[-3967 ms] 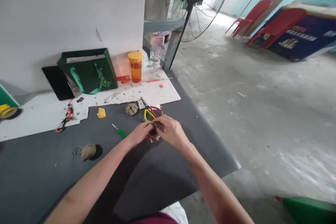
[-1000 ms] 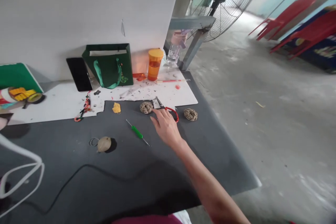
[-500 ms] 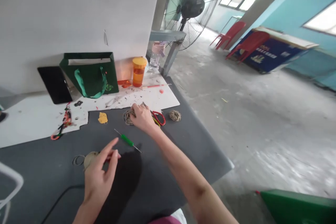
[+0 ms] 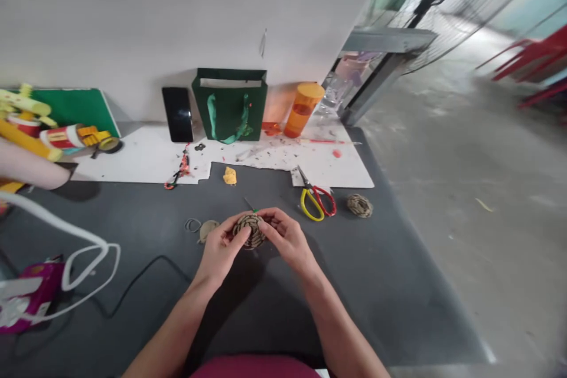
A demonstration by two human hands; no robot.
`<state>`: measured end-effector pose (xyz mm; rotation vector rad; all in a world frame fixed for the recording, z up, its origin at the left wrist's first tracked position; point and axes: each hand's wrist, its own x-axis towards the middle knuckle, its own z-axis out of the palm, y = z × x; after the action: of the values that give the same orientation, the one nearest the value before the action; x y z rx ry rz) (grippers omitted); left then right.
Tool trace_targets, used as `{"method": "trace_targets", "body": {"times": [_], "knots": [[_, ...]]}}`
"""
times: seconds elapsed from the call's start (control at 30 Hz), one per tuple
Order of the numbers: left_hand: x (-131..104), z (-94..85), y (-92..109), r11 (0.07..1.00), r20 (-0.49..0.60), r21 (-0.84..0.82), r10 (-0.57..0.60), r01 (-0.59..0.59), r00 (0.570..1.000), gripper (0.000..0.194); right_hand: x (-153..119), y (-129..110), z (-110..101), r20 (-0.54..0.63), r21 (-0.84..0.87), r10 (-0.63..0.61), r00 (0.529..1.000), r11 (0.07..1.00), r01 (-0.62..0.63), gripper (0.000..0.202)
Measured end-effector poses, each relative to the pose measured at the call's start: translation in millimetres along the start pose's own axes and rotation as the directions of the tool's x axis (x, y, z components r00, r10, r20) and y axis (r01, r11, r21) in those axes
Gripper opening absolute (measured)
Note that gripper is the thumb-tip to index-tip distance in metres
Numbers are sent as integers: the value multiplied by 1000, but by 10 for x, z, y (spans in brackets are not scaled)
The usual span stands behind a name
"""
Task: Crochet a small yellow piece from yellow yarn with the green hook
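Observation:
Between my two hands is a round, flat coil of brown-grey braided cord point(image 4: 250, 231). My left hand point(image 4: 222, 251) grips its left side, thumb on top. On the right side my right hand point(image 4: 287, 242) pinches it the same way; the fingers underneath are hidden. Just behind the coil the thin shaft of a green-handled tool point(image 4: 250, 205) sticks out, its handle mostly covered by my hands. A beige round patch point(image 4: 208, 231) with a loop of cord lies left of my left hand. Scissors point(image 4: 318, 201) with yellow and red handles lie to the right, beside a second cord coil point(image 4: 359, 205).
Along the back stand a phone point(image 4: 178, 115), a green paper bag point(image 4: 230, 106) and an orange jar point(image 4: 303, 110). A yellow scrap point(image 4: 230, 176) lies before them. At left are a white cable point(image 4: 88, 239), a purple box point(image 4: 35, 295) and another person's arm point(image 4: 31, 165).
My right hand has brought the cord coil from beside the scissors to the middle, where my left hand now grips it too. The view has turned left.

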<state>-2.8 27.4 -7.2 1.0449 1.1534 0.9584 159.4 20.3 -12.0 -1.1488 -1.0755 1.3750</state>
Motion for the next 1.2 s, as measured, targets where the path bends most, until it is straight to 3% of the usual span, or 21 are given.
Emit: {"method": "trace_targets", "body": {"times": [0.17,0.37,0.57,0.77,0.9,1.07,1.2], "knots": [[-36,-192,115,995,41,72,62,-65,997,44,13,24,214,-95,97,10,995,995,0,31],[-29,-348,109,994,-14,63,85,-84,996,37,53,164,445,-149,159,-9,989,987,32,30],[-47,-336,5,989,-14,-146,-11,9,1000,55,18,234,406,-147,139,-21,989,989,41,30],[-78,-325,9,992,-29,-129,-18,14,999,58,-30,257,384,-110,169,5,994,986,14,27],[-100,-316,42,985,45,-170,-33,40,998,67,-29,283,391,-170,185,0,985,982,31,29],[-93,-311,44,978,66,-202,-36,49,997,58,-33,282,406,-216,216,5,976,975,43,31],[-92,-337,4,994,28,-109,27,-23,999,49,-54,263,401,-152,206,-23,988,977,55,30]]}}
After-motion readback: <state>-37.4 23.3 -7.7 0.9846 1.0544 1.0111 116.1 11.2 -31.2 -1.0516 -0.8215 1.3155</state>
